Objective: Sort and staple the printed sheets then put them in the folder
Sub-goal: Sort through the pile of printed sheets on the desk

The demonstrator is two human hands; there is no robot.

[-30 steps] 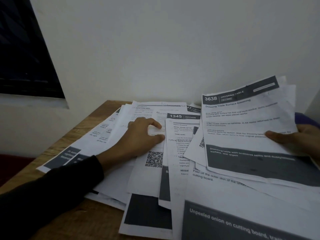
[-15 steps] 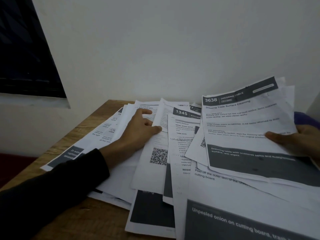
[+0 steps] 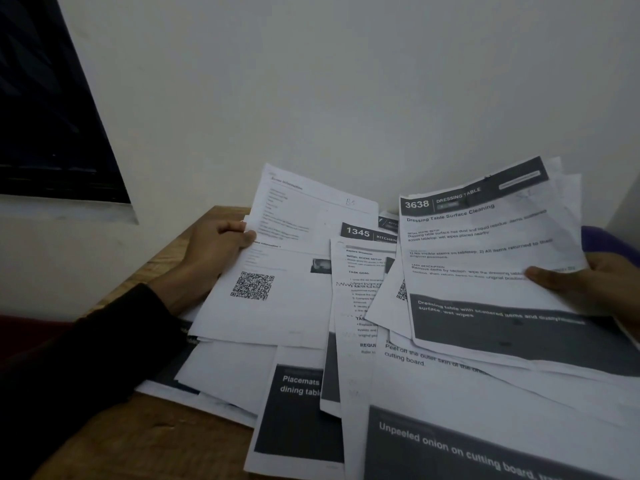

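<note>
Fingers [image 3: 232,227] on the left hand [image 3: 211,251] are curled round the left edge of a QR sheet [image 3: 273,271], thumb on top, so it's pinched and tipped up off the pile. Right hand [image 3: 588,278] is doing the same job on the other side: thumb pressed onto the face of the 3638 sheet [image 3: 485,258], the rest of the fingers hidden behind a small fan of pages, so clamped on that stack as far as I can tell.

Everything else is a loose heap [image 3: 346,368] spread on the tabletop between and below the hands, overlapping every which way. There's a 1345 sheet [image 3: 360,271] in the middle, a placemats page [image 3: 298,410] near the front and an onion page [image 3: 485,445] at the bottom right. No stapler or folder that I can see, so I'd guess this is early sorting.

What could go wrong: the right-hand fan is only held at one edge, so pages could slide out or get shuffled out of order. Lifting the QR sheet could also drag a neighbour along, and the front pages look close to the edge, so a nudge might send some over.

Tabletop [image 3: 145,441] is wood, pushed into a corner against a plain pale wall [image 3: 346,81]. Dark window [image 3: 45,98] up on the left, something purple [image 3: 602,240] behind the right hand. Room's pretty dim.
</note>
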